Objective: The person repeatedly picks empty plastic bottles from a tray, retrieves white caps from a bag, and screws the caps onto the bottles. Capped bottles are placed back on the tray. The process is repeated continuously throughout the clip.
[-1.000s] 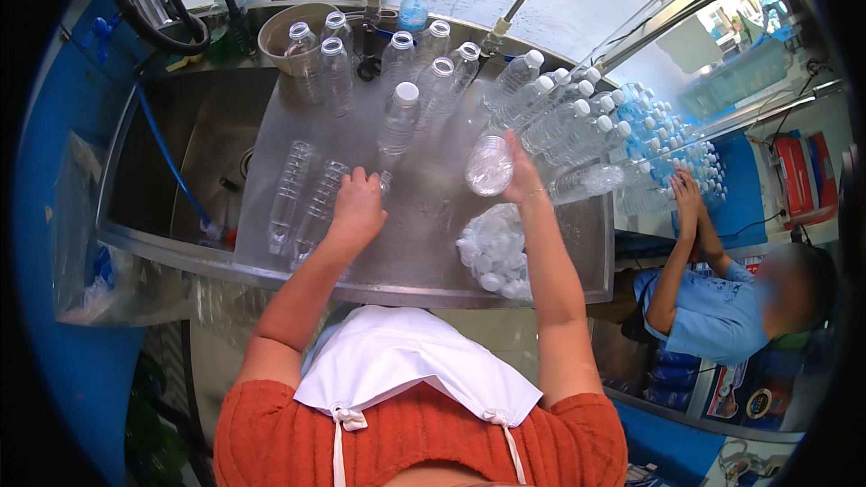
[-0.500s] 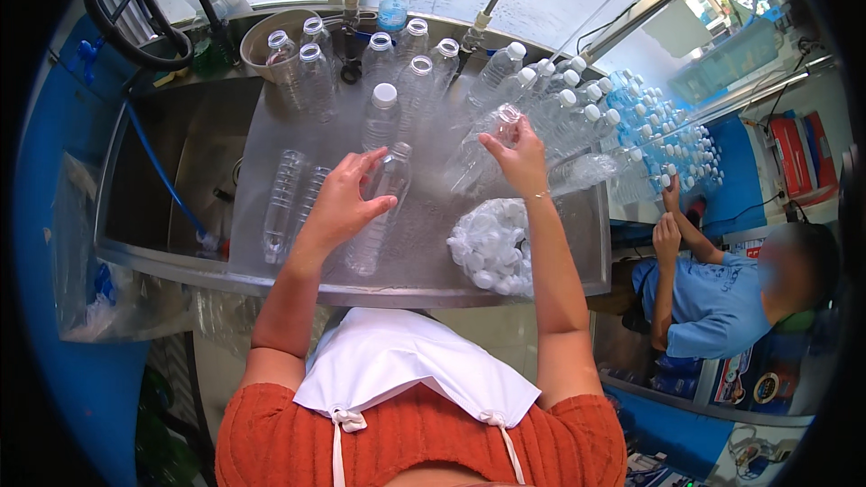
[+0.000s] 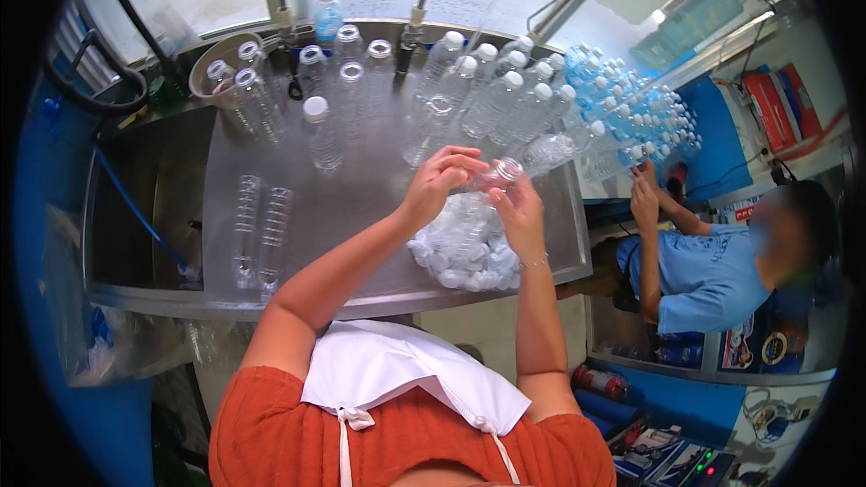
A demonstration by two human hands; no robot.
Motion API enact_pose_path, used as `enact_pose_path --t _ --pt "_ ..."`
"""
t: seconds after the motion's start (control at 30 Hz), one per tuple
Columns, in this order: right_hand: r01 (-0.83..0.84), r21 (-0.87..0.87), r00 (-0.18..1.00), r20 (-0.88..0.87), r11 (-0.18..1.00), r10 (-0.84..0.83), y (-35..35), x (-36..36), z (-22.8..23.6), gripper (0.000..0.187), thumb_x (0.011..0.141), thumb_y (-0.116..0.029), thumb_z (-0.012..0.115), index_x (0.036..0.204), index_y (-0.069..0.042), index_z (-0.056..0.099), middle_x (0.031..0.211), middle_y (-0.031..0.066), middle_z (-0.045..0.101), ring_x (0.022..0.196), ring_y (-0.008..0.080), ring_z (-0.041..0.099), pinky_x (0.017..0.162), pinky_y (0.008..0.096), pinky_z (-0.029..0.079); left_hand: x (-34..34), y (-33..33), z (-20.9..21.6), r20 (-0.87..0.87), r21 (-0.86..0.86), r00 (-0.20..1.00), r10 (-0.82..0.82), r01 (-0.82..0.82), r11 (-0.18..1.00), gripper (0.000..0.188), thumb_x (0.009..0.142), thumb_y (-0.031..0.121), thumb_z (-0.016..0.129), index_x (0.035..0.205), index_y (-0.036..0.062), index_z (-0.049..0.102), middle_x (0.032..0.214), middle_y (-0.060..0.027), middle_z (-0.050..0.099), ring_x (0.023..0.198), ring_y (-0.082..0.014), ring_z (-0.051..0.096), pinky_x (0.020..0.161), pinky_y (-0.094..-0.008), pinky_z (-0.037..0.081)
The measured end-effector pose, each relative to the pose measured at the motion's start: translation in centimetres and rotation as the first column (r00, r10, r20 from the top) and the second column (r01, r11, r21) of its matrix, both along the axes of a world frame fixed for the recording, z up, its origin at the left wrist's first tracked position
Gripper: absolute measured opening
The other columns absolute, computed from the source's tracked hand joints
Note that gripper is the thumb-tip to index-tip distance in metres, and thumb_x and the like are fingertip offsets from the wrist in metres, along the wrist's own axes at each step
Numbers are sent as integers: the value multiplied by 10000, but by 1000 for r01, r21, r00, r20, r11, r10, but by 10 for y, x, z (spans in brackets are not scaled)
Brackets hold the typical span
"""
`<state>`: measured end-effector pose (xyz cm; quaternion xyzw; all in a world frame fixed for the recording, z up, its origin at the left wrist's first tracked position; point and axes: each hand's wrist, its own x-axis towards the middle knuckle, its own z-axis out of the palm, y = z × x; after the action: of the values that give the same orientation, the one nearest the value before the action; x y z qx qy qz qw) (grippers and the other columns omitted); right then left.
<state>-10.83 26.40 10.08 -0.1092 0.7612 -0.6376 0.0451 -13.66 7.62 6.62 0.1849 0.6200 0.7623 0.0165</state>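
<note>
A clear plastic bottle with an uncapped neck [image 3: 509, 169] is tilted above a heap of white bottle caps [image 3: 478, 261] near the counter's front edge. My right hand [image 3: 520, 214] grips this bottle just below its neck. Beside the neck is my left hand [image 3: 442, 182], its fingers stretched toward the bottle; nothing shows plainly in them. Just beyond, an uncapped clear bottle [image 3: 429, 131] stands upright. Farther left stands a clear bottle with a white cap [image 3: 323, 135]. Two ridged clear bottles [image 3: 245, 234] lie on the metal counter [image 3: 316, 252] left of my forearm.
Several uncapped bottles [image 3: 352, 90] stand toward the window, with more in a round basin [image 3: 200, 81]. Capped bottles [image 3: 505, 104] crowd the right back. A sink [image 3: 135, 189] is at left. At right, a person in a blue shirt [image 3: 695, 280] handles bottles.
The bottle formerly in my right hand now seems to stand near the capped ones. My left hand has moved right, and the bottle beside it is now in my right hand.
</note>
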Motion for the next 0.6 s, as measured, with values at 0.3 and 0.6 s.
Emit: enact_pose_path --t 0.3,0.6 --pt "523 199 811 -415 829 -412 122 -18 -2 684 808 -297 787 1327 -43 422 1122 104 527 1019 183 565 876 301 492 -83 157 -53 -341 -434 920 192 -335 836 904 663 150 774 1423 29 301 1290 -226 491 1171 -408 498 1010 -440 414" --pt "596 359 744 -583 718 -326 130 -46 -22 631 780 -325 803 1238 -29 486 1107 121 598 963 227 593 855 345 486 -82 125 -41 -292 -535 945 146 -288 794 843 681 116 764 1394 -13 334 1311 -275 483 1206 -420 486 1011 -436 417"
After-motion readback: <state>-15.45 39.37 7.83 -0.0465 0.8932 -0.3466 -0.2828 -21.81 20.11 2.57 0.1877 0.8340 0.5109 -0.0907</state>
